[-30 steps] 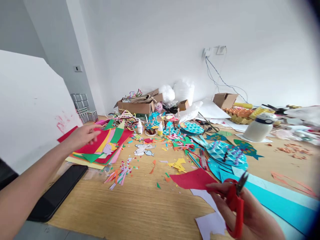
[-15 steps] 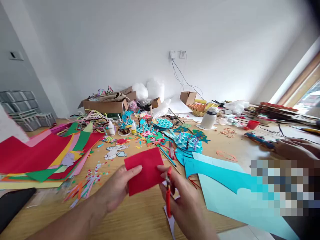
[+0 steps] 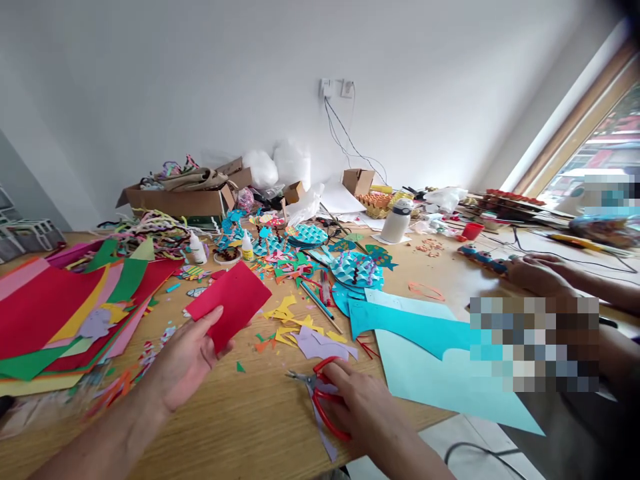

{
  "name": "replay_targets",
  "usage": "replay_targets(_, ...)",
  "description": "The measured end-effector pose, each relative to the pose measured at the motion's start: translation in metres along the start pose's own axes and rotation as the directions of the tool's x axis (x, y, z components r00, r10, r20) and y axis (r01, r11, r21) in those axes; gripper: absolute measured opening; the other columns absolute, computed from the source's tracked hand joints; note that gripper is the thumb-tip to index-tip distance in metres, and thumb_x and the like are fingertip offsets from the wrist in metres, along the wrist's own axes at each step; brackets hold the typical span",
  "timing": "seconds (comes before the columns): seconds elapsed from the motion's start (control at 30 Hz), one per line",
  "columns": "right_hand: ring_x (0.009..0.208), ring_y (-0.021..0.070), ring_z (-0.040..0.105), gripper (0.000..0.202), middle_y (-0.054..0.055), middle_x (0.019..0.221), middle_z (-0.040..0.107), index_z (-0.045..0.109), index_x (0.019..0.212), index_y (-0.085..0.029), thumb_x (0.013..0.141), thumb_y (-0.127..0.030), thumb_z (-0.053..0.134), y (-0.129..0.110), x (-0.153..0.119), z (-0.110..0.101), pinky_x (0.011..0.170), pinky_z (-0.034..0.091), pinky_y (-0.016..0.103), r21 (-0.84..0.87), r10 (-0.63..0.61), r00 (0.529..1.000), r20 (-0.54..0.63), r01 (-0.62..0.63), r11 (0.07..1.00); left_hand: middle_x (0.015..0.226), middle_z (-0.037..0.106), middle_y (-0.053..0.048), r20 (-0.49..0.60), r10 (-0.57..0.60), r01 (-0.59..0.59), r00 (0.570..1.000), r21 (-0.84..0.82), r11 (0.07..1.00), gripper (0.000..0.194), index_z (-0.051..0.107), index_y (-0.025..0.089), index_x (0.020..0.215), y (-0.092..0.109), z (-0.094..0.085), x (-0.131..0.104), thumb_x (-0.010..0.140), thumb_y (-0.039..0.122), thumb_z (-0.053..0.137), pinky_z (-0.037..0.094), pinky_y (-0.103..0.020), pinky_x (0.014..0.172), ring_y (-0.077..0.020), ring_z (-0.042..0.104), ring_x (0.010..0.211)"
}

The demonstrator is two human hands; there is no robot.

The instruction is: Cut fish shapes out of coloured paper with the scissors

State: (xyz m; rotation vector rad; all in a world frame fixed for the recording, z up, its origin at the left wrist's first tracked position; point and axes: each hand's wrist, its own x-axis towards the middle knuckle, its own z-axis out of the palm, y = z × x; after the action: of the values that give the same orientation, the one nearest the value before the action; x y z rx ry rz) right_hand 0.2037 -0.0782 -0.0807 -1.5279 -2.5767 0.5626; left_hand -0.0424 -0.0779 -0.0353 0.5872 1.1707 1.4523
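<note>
My left hand [image 3: 187, 360] grips a red square of paper [image 3: 234, 299] by its lower left edge, thumb on top, and holds it tilted above the table. Low at the table's front, my right hand [image 3: 367, 407] has its fingers on the red handles of a pair of scissors [image 3: 313, 383]. The blades point left and lie at or just above the wood; I cannot tell which. Under the handles is a lilac paper scrap [image 3: 323, 427]. Beyond the scissors lie more lilac scraps [image 3: 325, 345] and yellow scraps [image 3: 283, 310].
Coloured sheets [image 3: 65, 300] are stacked at left. Glue bottles [image 3: 197, 249], a blue pencil [image 3: 317, 300] and teal paper pieces [image 3: 365, 267] lie mid-table. Light-blue card [image 3: 425, 380] covers the right side, near a co-worker's hands [image 3: 540, 280]. A white flask [image 3: 396, 223] stands behind.
My right hand has let go of the red paper and moved down with the scissors to the table. My left hand has carried the paper left. The view has turned right.
</note>
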Motion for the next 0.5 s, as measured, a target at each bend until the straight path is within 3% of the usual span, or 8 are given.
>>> replay_targets(0.2, 0.082, 0.0217, 0.061, 0.019, 0.008, 0.099, 0.065, 0.059, 0.096, -0.020, 0.080, -0.018, 0.048, 0.013, 0.024, -0.005, 0.064, 0.039, 0.027, 0.011, -0.002, 0.995, -0.104, 0.003, 1.000, 0.090, 0.075, -0.007, 0.025, -0.035, 0.036, 0.999, -0.035, 0.999, 0.028, 0.062, 0.020, 0.105, -0.008, 0.004, -0.003, 0.079, 0.012, 0.055, 0.057, -0.026, 0.047, -0.0224, 0.071, 0.072)
replay_targets(0.27, 0.078, 0.0206, 0.060, 0.015, 0.007, 0.093, 0.065, 0.058, 0.090, -0.019, 0.079, -0.017, 0.048, 0.017, 0.031, -0.009, 0.063, 0.039, 0.027, 0.099, 0.012, 0.984, -0.180, 0.006, 0.995, 0.091, 0.075, -0.008, 0.046, -0.053, 0.055, 0.998, -0.041, 0.998, 0.029, 0.062, 0.019, 0.106, -0.009, 0.005, -0.003, 0.079, 0.013, 0.057, 0.058, -0.029, 0.050, -0.0235, 0.071, 0.074)
replay_targets(0.33, 0.072, 0.0183, 0.057, 0.008, 0.005, 0.083, 0.064, 0.056, 0.084, -0.019, 0.078, -0.021, 0.050, 0.018, 0.035, -0.016, 0.061, 0.038, 0.026, 0.301, 0.067, 0.949, -0.307, 0.031, 0.953, 0.090, 0.075, -0.009, 0.060, -0.071, 0.075, 0.996, -0.052, 0.996, 0.030, 0.062, 0.019, 0.107, -0.008, 0.008, -0.005, 0.077, 0.015, 0.059, 0.059, -0.032, 0.054, -0.0252, 0.071, 0.075)
replay_targets(0.4, 0.057, 0.0141, 0.051, 0.012, 0.000, 0.066, 0.057, 0.051, 0.075, -0.019, 0.078, -0.030, 0.054, 0.016, 0.038, -0.023, 0.053, 0.036, 0.023, 0.605, 0.180, 0.915, -0.360, 0.083, 0.792, 0.089, 0.075, -0.010, 0.061, -0.096, 0.100, 0.994, -0.070, 0.993, 0.033, 0.062, 0.019, 0.108, -0.006, 0.011, -0.007, 0.075, 0.019, 0.063, 0.059, -0.035, 0.059, -0.0277, 0.071, 0.077)
replay_targets(0.5, 0.038, 0.0067, 0.030, 0.033, -0.007, 0.046, 0.040, 0.044, 0.064, -0.018, 0.077, -0.047, 0.055, 0.005, 0.040, -0.032, 0.039, 0.023, 0.019, 0.933, 0.208, 0.960, -0.186, 0.106, 0.345, 0.089, 0.075, -0.010, 0.071, -0.107, 0.114, 0.992, -0.096, 0.989, 0.041, 0.061, 0.019, 0.111, -0.002, 0.016, -0.011, 0.071, 0.022, 0.067, 0.058, -0.040, 0.066, -0.0310, 0.069, 0.084)
